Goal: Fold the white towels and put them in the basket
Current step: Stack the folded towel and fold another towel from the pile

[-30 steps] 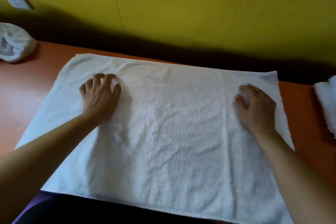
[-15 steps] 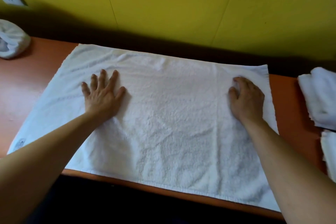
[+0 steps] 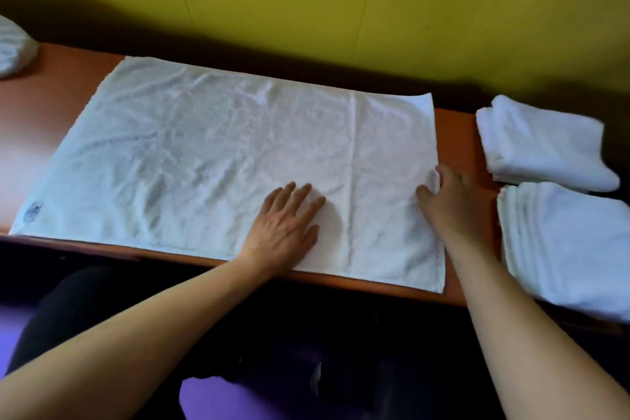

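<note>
A white towel (image 3: 191,160) lies spread flat across the orange table (image 3: 456,133), its near edge along the table's front. My left hand (image 3: 283,232) rests flat on it, fingers apart, right of the towel's middle near the front edge. My right hand (image 3: 450,201) is at the towel's right edge, thumb and fingers pinching a small bit of the hem. No basket is in view.
Two stacks of folded white towels sit at the right end of the table: one at the back (image 3: 542,143), one nearer (image 3: 566,245). A white bundle (image 3: 13,48) lies at the far left. A yellow wall rises behind. My dark-clothed lap is below the table edge.
My left hand slid from the towel's left part to right of its middle. My right hand moved out to the right edge and pinched the hem. The view shifted right, showing the folded stacks.
</note>
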Tool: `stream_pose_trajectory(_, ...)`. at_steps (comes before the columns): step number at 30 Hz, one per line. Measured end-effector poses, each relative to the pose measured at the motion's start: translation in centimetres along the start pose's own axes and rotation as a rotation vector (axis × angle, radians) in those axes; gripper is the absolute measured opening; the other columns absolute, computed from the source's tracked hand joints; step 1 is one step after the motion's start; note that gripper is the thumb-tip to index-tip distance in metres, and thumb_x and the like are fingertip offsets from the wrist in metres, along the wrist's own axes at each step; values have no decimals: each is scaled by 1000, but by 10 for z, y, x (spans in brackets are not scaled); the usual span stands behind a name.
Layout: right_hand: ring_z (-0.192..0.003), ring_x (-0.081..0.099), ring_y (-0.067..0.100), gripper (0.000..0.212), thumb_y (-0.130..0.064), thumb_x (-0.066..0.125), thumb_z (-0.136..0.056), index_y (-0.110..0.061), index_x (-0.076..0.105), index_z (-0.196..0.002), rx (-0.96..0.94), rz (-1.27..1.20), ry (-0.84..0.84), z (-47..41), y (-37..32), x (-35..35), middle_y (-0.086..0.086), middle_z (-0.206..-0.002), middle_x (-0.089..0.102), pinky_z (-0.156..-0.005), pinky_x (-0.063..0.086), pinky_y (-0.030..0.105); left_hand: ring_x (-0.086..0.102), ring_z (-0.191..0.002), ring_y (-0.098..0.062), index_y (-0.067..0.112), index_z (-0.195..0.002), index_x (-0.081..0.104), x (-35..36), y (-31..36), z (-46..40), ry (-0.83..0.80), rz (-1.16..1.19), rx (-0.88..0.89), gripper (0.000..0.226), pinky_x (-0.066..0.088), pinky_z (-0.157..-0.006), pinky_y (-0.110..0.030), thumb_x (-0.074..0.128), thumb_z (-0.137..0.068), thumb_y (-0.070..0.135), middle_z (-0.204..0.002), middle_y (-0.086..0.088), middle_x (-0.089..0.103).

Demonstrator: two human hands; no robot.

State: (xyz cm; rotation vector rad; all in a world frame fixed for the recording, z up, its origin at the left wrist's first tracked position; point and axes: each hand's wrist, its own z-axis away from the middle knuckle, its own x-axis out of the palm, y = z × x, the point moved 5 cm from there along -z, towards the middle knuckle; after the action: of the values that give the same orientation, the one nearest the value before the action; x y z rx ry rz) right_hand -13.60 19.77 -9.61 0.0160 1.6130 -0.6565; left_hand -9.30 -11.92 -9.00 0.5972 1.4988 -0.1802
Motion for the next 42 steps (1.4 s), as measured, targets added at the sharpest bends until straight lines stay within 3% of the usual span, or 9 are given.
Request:
stream_pose_trajectory(5,-110,60,28,53,-47,60,-79,-26,56,-127,54,-96,-96,-3,16,-9,6,-128,62,-86,48,37,57,-120,-39,18,-128,66,26,106,6,0,10,272,47,46,-103,-47,68,-86,40,-133,-14,61)
stream_pose_trajectory(12,-94,59,21,37,-42,60,-84,-23,57,-116,91,-231,-179,-41,10,-3,-4,-106,60,-72,40,29,53,-89,-28,21,-117,59,40,165,-13,-87,-78,309,33,46,-78,-40,59,-92,42,-109,-7,57)
stream_pose_trajectory(15,-85,56,19,33,-40,63,-86,-22,58,-113,88,-277,-110,-64,2,-3,-6,-98,57,-58,35,23,54,-84,-24,18,-116,59,40,168,-16,-93,-73,268,20,48,-74,-37,55,-96,24,-105,-3,59)
stream_pose_trajectory(21,-75,58,23,45,-50,75,-76,-16,65,-104,357,-345,-99,-100,-3,4,-1,-95,59,-67,43,30,56,-83,-31,12,-117,46,30,150,-22,-94,295,-19,21,43,-67,-43,46,-96,10,-95,-7,61)
stream_pose_trajectory(27,-56,54,18,20,-29,68,-84,-10,63,-90,283,-373,-130,-115,-22,20,7,-85,64,-54,39,27,54,-89,-30,15,-116,44,27,144,-11,-114,513,-70,26,46,-75,-45,50,-90,14,-102,-7,59)
stream_pose_trajectory(30,-63,61,24,25,-32,59,-89,-9,66,-83,240,-445,-72,-116,-18,11,9,-82,67,-56,41,28,52,-82,-28,20,-99,44,20,146,-13,-102,527,-88,22,44,-70,-42,37,-92,40,-87,-1,53)
stream_pose_trajectory(35,-101,68,36,38,-36,58,-86,-4,73,-99,290,-442,99,-117,4,-35,17,-105,73,-83,51,40,53,-82,-26,25,-84,38,3,166,-11,-102,643,-81,30,38,-71,-40,32,-107,44,-86,-1,57)
stream_pose_trajectory(39,-103,68,30,35,-34,64,-87,-4,75,-103,355,-573,199,-116,24,-84,17,-108,73,-90,52,37,53,-79,-24,27,-81,37,-23,194,-6,-58,751,-14,31,39,-70,-39,33,-107,43,-82,0,55)
stream_pose_trajectory(42,-91,66,18,19,-30,68,-87,-12,70,-86,407,-711,244,-109,32,-115,6,-105,71,-77,49,29,53,-77,-24,27,-79,37,-43,208,-1,7,811,12,31,42,-71,-40,36,-106,40,-79,1,53)
